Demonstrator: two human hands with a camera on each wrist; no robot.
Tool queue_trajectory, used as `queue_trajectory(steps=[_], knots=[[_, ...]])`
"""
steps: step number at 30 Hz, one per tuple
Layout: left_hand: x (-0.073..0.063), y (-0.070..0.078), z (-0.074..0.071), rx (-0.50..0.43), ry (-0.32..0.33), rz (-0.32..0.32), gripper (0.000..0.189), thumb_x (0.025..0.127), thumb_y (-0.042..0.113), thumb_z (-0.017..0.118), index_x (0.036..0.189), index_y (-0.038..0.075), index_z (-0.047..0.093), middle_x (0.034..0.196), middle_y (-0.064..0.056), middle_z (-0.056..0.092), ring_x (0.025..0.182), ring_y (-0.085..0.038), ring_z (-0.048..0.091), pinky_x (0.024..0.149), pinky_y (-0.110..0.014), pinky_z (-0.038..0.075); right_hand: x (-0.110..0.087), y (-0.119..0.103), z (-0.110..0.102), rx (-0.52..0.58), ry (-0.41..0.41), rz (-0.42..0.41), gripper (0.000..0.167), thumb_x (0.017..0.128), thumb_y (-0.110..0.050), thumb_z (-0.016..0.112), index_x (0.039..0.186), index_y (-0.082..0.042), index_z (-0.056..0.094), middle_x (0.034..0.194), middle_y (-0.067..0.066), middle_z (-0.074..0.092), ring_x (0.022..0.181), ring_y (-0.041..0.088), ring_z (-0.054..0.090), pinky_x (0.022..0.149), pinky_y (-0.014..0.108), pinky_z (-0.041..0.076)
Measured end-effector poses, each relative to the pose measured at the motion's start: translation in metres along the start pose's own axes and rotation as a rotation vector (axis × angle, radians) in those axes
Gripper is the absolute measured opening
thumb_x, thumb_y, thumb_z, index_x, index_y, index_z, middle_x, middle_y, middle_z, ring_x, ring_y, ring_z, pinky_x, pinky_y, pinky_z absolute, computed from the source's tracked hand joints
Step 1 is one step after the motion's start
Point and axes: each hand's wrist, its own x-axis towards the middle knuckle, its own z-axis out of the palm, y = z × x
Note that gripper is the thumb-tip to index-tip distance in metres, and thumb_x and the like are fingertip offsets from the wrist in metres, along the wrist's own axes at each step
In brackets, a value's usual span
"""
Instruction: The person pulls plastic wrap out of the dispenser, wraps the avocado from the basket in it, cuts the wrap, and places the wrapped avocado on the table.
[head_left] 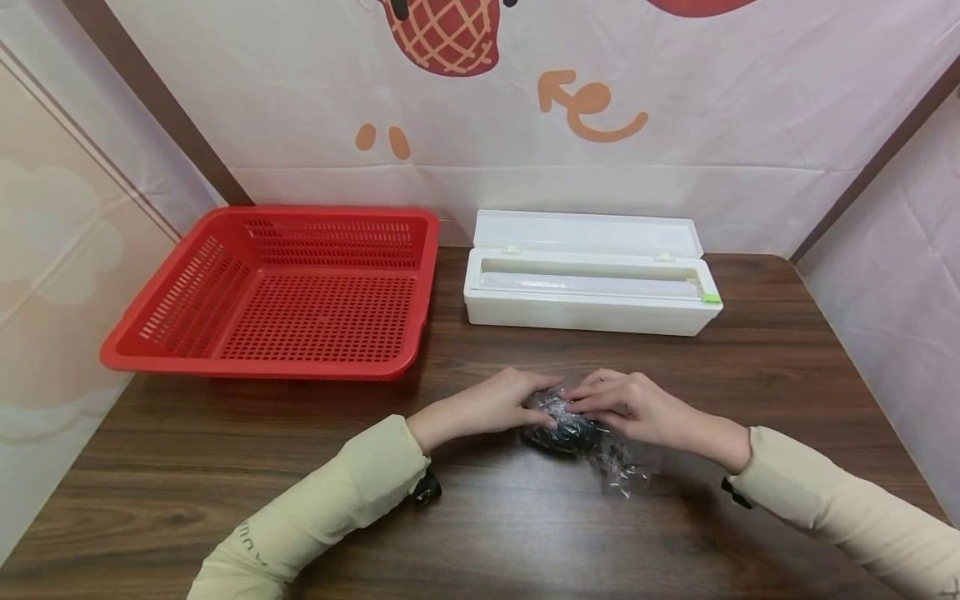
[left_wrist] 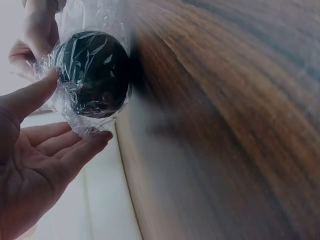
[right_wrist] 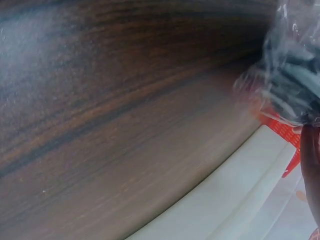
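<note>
A dark, rounded object [head_left: 566, 435] covered in clear, crinkled plastic wrap sits on the table between the two hands. In the left wrist view its smooth, nearly black surface [left_wrist: 97, 75] shows through the film. The left hand [head_left: 495, 406] holds the bundle from the left, thumb on the near side and fingers on the far side. From the right, the right hand [head_left: 637, 408] pinches the plastic wrap on top with bent fingers. A loose tail of film [head_left: 621, 468] trails toward the near right. Only part of the bundle [right_wrist: 295, 85] enters the right wrist view.
Behind the hands stands a long white wrap dispenser box [head_left: 585, 317], its lid [head_left: 588, 232] raised and a roll [head_left: 592, 285] inside. A red plastic basket [head_left: 405, 354] is at the back left of the wooden table [head_left: 480, 533]. Printed cloth [head_left: 300, 100] hangs behind.
</note>
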Motion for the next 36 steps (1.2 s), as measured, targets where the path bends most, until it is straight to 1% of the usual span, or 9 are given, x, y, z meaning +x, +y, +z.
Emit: queue_trajectory(steps=[3,7,10,14,20,26,29,33,36], knots=[[0.000,0.000,0.002,-0.042,-0.013,0.004,0.054,0.084,0.030,0.065,0.127,0.001,0.051,0.119,-0.009,0.060,0.098,-0.011,0.059,0.086,-0.022,0.045,-0.001,-0.002,-0.001,-0.023,-0.001,0.032,0.031,0.070,0.011,0.067,0.098,-0.002,0.070,0.104,0.009,0.066,0.095,0.022,0.062,0.086,0.017,0.044],[-0.001,0.001,0.004,-0.091,-0.024,0.011,0.046,0.085,0.026,0.063,0.124,0.003,0.055,0.112,-0.005,0.064,0.084,-0.005,0.058,0.077,-0.018,0.046,-0.003,-0.003,-0.001,-0.040,-0.008,0.058,0.025,0.073,0.006,0.069,0.096,-0.004,0.070,0.104,0.007,0.064,0.094,0.019,0.062,0.083,0.018,0.046],[-0.002,0.002,0.006,-0.088,-0.020,-0.002,0.046,0.086,0.026,0.063,0.125,0.004,0.055,0.110,-0.005,0.064,0.083,-0.003,0.057,0.076,-0.017,0.046,-0.004,-0.003,0.000,-0.044,-0.020,0.077,0.020,0.078,-0.006,0.070,0.098,-0.006,0.070,0.105,0.005,0.063,0.097,0.017,0.059,0.082,0.021,0.047],[-0.004,0.005,0.007,-0.063,-0.003,-0.029,0.048,0.085,0.028,0.064,0.125,0.003,0.054,0.109,-0.005,0.065,0.085,-0.005,0.058,0.075,-0.017,0.046,-0.006,-0.004,0.000,-0.063,-0.039,0.111,0.027,0.076,-0.020,0.073,0.101,-0.010,0.069,0.107,0.004,0.061,0.098,0.017,0.057,0.078,0.028,0.050],[-0.006,0.009,0.010,-0.055,0.039,-0.053,0.049,0.082,0.031,0.067,0.122,0.004,0.057,0.099,-0.003,0.067,0.078,-0.006,0.059,0.068,-0.017,0.046,-0.005,-0.004,-0.001,-0.090,-0.069,0.122,0.035,0.066,-0.014,0.080,0.099,-0.011,0.069,0.106,0.007,0.060,0.096,0.021,0.059,0.076,0.033,0.052],[-0.008,0.011,0.011,-0.070,0.046,-0.073,0.051,0.081,0.035,0.067,0.122,0.007,0.058,0.088,0.001,0.066,0.069,-0.003,0.053,0.062,-0.016,0.044,0.000,-0.001,-0.003,-0.051,-0.092,0.092,0.036,0.065,-0.004,0.079,0.099,-0.009,0.068,0.105,0.008,0.062,0.095,0.021,0.060,0.076,0.036,0.052],[-0.009,0.012,0.010,-0.087,0.038,-0.086,0.051,0.081,0.038,0.066,0.122,0.008,0.058,0.090,0.001,0.067,0.073,-0.002,0.057,0.065,-0.016,0.046,0.002,0.001,-0.005,-0.032,-0.119,0.094,0.036,0.066,-0.003,0.078,0.100,-0.010,0.068,0.106,0.007,0.063,0.096,0.019,0.060,0.078,0.036,0.051],[-0.009,0.011,0.008,-0.101,0.031,-0.092,0.053,0.083,0.040,0.063,0.123,0.007,0.057,0.104,-0.004,0.067,0.090,-0.008,0.062,0.074,-0.019,0.048,0.005,0.002,-0.007,-0.008,-0.166,0.098,0.036,0.068,-0.001,0.076,0.102,-0.009,0.068,0.108,0.007,0.063,0.099,0.021,0.061,0.080,0.036,0.051],[-0.008,0.010,0.007,-0.099,0.033,-0.098,0.055,0.083,0.042,0.063,0.125,0.008,0.055,0.109,-0.005,0.065,0.095,-0.010,0.061,0.079,-0.021,0.049,0.008,0.002,-0.010,0.000,-0.203,0.115,0.038,0.068,0.002,0.074,0.103,-0.008,0.067,0.110,0.009,0.064,0.101,0.024,0.060,0.082,0.038,0.050]])
